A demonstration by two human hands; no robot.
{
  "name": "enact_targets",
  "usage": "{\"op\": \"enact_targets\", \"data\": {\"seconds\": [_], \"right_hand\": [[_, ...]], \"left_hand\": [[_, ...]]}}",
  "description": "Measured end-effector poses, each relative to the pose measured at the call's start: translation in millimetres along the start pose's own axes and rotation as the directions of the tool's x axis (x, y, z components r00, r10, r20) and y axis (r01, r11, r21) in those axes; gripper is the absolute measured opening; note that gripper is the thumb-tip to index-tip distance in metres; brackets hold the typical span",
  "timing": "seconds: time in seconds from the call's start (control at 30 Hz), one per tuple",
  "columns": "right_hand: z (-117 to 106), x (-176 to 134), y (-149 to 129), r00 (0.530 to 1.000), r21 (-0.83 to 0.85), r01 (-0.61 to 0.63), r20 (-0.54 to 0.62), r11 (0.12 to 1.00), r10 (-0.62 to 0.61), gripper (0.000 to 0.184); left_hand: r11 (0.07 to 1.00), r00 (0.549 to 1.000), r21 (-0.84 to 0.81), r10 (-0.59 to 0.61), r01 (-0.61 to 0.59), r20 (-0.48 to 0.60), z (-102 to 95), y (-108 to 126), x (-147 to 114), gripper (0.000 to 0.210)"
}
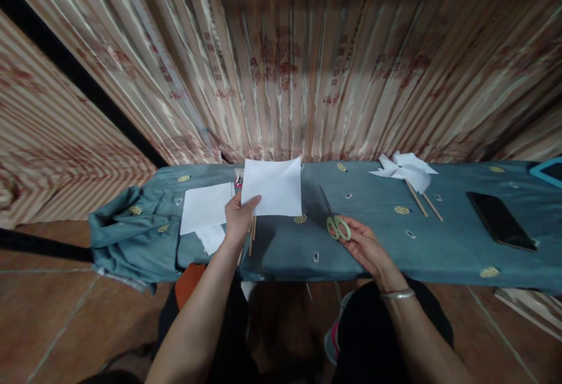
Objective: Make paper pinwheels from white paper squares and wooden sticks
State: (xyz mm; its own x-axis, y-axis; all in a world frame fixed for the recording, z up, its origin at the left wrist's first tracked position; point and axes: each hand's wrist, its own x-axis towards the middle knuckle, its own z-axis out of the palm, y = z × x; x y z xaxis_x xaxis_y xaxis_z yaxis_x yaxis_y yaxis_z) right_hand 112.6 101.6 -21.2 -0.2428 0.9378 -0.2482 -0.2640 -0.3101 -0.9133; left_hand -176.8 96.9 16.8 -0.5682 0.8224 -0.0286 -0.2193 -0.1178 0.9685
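Note:
My left hand [239, 215] is closed on the left edge of a white sheet of paper [274, 188], thumb on top, holding it above the cloth-covered table. In my right hand [362, 243] is a pair of scissors [338, 228] with light green handles, gripped at the handles, its dark blades pointing up and to the left. The scissors are apart from the sheet. Thin wooden sticks [252, 237] lie partly under the held sheet. To the left of my left hand rests more white paper [206, 208], with a smaller white piece [211, 239] by its lower edge.
White paper pinwheels [406, 170] on wooden sticks [424, 199] lie at the right, near a black phone [500, 220]. A blue-edged object [548, 172] sits at the far right. The green tablecloth [281, 261] is bunched at the left end. A pleated curtain [281, 68] hangs behind.

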Motion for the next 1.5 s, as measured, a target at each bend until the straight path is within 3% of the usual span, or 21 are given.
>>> {"op": "enact_targets", "data": {"seconds": [0.1, 0.2, 0.33, 0.43, 0.8, 1.1, 1.5], "right_hand": [[16, -5, 5, 0.992, 0.048, -0.067, 0.111, 0.997, 0.061, 0.047], [25, -11, 6, 0.972, -0.005, -0.056, 0.228, 0.998, 0.056, 0.052], [29, -18, 2, 0.943, -0.138, 0.044, 0.333, 0.989, 0.004, 0.062], [29, -19, 0, 0.925, -0.234, 0.062, 0.378, 0.97, 0.032, 0.063], [24, -21, 2, 0.912, -0.33, -0.006, 0.386, 0.944, 0.141, 0.058], [22, -20, 1, 0.913, -0.369, 0.02, 0.385, 0.929, 0.133, 0.056], [22, -20, 2, 0.912, -0.39, -0.01, 0.373, 0.921, 0.168, 0.052]], "left_hand": [[0.991, 0.999, -0.125, -0.046, 0.042, -0.028, 2.8, 7, 0, 0.043], [0.984, 0.997, -0.168, -0.067, 0.06, -0.034, 3.7, 12, 0, 0.045], [0.991, 0.999, -0.13, -0.027, 0.02, -0.047, 2.9, 12, 2, 0.044], [0.998, 0.999, -0.054, 0.008, -0.01, -0.039, 3.0, 11, 1, 0.042], [0.999, 0.993, 0.054, -0.015, 0.008, 0.121, 11.7, 2, -5, 0.036], [0.996, 0.99, 0.083, 0.015, -0.027, 0.142, 11.8, -3, -4, 0.045], [0.997, 0.989, 0.079, -0.01, -0.001, 0.148, 14.2, 1, -11, 0.039]]}}
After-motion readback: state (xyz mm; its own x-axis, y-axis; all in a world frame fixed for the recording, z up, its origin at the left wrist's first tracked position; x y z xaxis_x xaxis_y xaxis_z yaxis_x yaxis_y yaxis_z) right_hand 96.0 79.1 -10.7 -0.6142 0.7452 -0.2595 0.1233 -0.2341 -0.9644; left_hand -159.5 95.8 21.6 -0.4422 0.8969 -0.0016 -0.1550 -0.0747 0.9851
